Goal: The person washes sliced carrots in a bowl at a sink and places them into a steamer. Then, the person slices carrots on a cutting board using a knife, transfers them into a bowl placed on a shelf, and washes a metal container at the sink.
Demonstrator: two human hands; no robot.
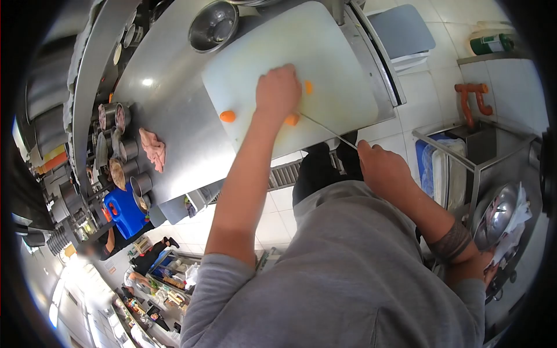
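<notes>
- Near the centre of the frame, the left hand is down on the white chopping board, fingers bent under; I cannot tell whether it grips anything.
- Right of centre, the right hand is closed round the handle of a knife, whose thin blade slants up and left over the board.
- Just beside the blade's far end, close below the left hand, sits an orange piece; whether the blade touches it, I cannot make out.
- A flat orange strip lies just right of the left hand, and a rounded orange chunk rests near the board's left edge.
- At the top of the frame, a metal bowl stands by the board's upper left corner.
- Left of the board, raw meat lies directly on the steel worktop, near some metal pots.
- Towards the lower left, I see a blue plastic container.
</notes>
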